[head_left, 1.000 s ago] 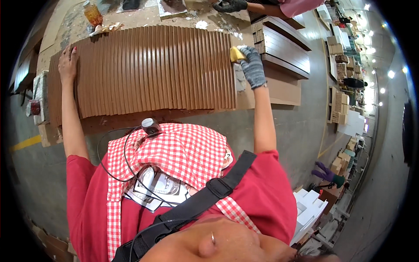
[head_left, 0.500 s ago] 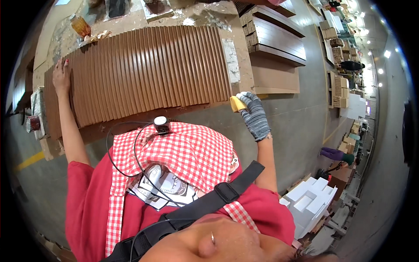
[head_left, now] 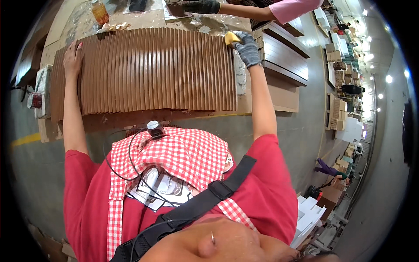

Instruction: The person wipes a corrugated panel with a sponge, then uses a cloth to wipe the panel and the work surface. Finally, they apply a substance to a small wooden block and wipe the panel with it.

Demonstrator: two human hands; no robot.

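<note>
A row of brown wooden strips lies side by side across the workbench in front of me. My left hand, bare, rests on the strips near the left end, its fingers stretched out flat. A grey knit glove covers my right hand, which is closed around a yellow pad. That pad is at the far right corner of the row, by the ends of the last strips; whether it touches them I cannot tell.
Across the bench, a co-worker's dark-gloved hand reaches in from a pink sleeve. A jar of amber liquid stands at the far left. Stacked dark boards lie to the right. A red-brown tin sits at the left edge.
My right hand has moved with the yellow pad from the row's near right corner to its far right corner. The co-worker's gloved hand and arm have come into view at the far side.
</note>
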